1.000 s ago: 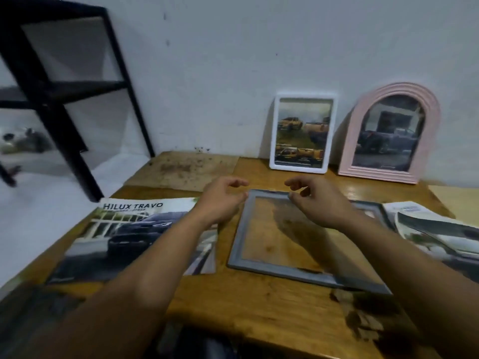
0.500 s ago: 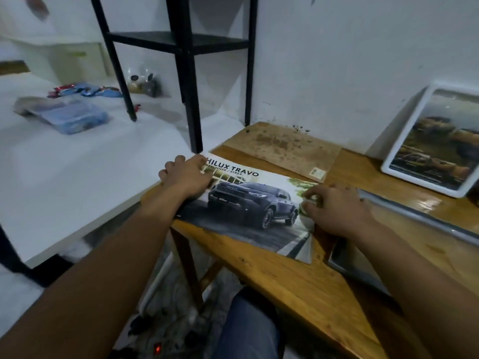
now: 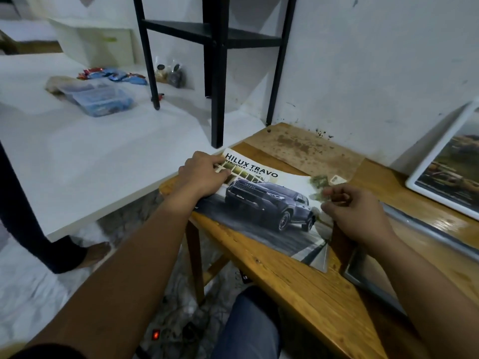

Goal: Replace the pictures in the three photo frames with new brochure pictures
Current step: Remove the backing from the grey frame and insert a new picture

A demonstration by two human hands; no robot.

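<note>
The "Hilux Travo" brochure [image 3: 261,203] with a dark pickup on its cover lies at the left end of the wooden table [image 3: 298,283]. My left hand [image 3: 202,174] grips its far left corner, thumb on the cover. At the brochure's right edge, my right hand [image 3: 355,211] has curled fingers that pinch the paper. The grey photo frame [image 3: 363,268] lies flat beside and under my right wrist. A white photo frame [image 3: 425,167] with a truck picture leans on the wall at the right edge. The third frame is out of view.
A brown stained board [image 3: 311,151] lies behind the brochure. A black shelf leg [image 3: 217,99] stands on the white table [image 3: 90,156] to the left, near a plastic box [image 3: 101,97] and snack packets. Another person's leg [image 3: 64,252] and a lit power strip [image 3: 155,334] are below.
Both hands left the grey frame and moved left onto the brochure. My view swung left, which took the pink arched frame out of sight. The brochure's far right edge now curls upward.
</note>
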